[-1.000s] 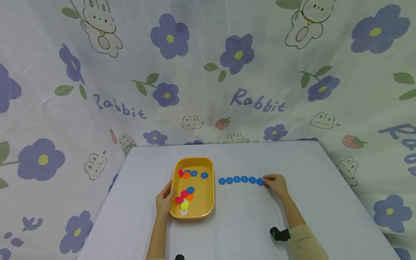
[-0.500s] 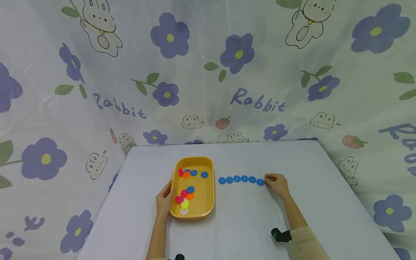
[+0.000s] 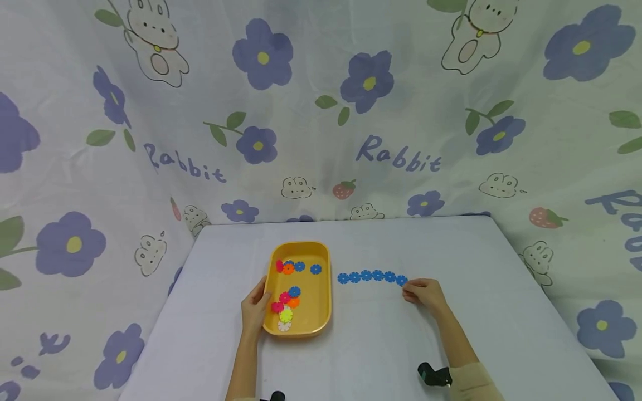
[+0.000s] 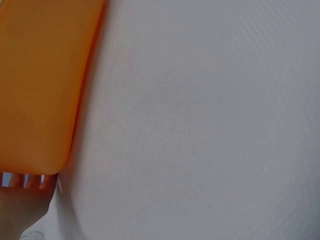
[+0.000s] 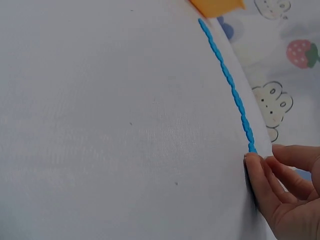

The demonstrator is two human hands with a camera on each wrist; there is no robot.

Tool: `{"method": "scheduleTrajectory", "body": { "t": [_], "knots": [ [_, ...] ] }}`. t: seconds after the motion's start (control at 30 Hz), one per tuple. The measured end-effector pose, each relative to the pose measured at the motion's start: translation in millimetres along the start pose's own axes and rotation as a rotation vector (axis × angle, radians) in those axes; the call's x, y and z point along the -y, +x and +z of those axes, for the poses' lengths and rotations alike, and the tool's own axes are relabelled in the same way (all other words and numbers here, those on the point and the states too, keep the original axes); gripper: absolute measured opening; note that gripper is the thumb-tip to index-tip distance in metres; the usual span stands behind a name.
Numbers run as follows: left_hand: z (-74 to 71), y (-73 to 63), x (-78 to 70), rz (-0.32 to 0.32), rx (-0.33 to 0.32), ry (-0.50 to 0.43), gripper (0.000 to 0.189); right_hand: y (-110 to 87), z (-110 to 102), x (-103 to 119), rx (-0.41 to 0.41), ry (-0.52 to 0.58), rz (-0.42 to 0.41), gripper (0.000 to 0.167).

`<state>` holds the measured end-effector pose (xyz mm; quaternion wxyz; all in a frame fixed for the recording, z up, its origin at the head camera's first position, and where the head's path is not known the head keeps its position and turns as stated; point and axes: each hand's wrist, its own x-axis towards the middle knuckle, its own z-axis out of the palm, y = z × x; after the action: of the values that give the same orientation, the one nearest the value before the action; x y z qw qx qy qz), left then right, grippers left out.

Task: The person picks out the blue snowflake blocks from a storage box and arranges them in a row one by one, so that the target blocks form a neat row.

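A row of several blue snowflake discs (image 3: 378,275), joined edge to edge, stretches to the right of the yellow tray (image 3: 325,312). My right hand (image 3: 426,293) pinches the right end of this chain; the right wrist view shows the chain (image 5: 232,90) edge-on, running up to the fingertips. On the tray's left side, my left hand (image 3: 254,309) grips the rim with the thumb on top. The tray (image 4: 45,90) hides part of that hand (image 4: 22,205) in the left wrist view. Loose discs lie in the tray, among them a yellow one (image 3: 285,315) and a white one (image 3: 284,326).
Inside the tray are further blue discs (image 3: 316,269), pink discs (image 3: 277,307) and orange discs (image 3: 288,269). White cloth covers the table (image 3: 371,356). A curtain (image 3: 321,111) printed with flowers and rabbits hangs behind and at both sides.
My right hand has shifted slightly toward me at the chain's right end, its fingers now lower on the last disc. The left hand and the tray stay in place.
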<state>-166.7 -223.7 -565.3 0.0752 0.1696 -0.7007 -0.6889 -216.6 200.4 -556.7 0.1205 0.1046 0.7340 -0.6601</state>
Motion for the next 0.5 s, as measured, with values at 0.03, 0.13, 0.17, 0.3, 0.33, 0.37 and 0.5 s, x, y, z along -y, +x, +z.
{"method": "scheduleTrajectory", "body": {
  "t": [0.03, 0.13, 0.17, 0.3, 0.33, 0.37, 0.5],
  "knots": [
    [-0.1, 0.3, 0.5, -0.003, 0.0, 0.003, 0.046, 0.8, 0, 0, -0.014, 0.004, 0.006, 0.035],
    [-0.1, 0.7, 1.4, 0.003, 0.001, 0.011, 0.046, 3.7, 0, 0, -0.014, 0.006, -0.006, 0.036],
    [-0.1, 0.7, 1.4, 0.0, -0.002, 0.012, 0.046, 4.6, 0, 0, -0.012, 0.008, -0.009, 0.036],
    [-0.2, 0.9, 0.6, 0.008, -0.007, 0.015, 0.046, 7.9, -2, 2, -0.007, 0.019, -0.019, 0.037],
    [-0.2, 1.0, 0.4, 0.009, -0.007, 0.017, 0.046, 8.6, -3, 2, 0.001, 0.017, -0.025, 0.038],
    [-0.2, 1.2, 0.2, 0.008, -0.009, 0.017, 0.046, 9.4, -4, 2, 0.003, 0.019, -0.025, 0.038],
    [-0.8, 1.9, -0.2, 0.013, -0.006, 0.025, 0.046, 12.1, -8, 1, 0.033, 0.022, -0.048, 0.039]
  ]
}}
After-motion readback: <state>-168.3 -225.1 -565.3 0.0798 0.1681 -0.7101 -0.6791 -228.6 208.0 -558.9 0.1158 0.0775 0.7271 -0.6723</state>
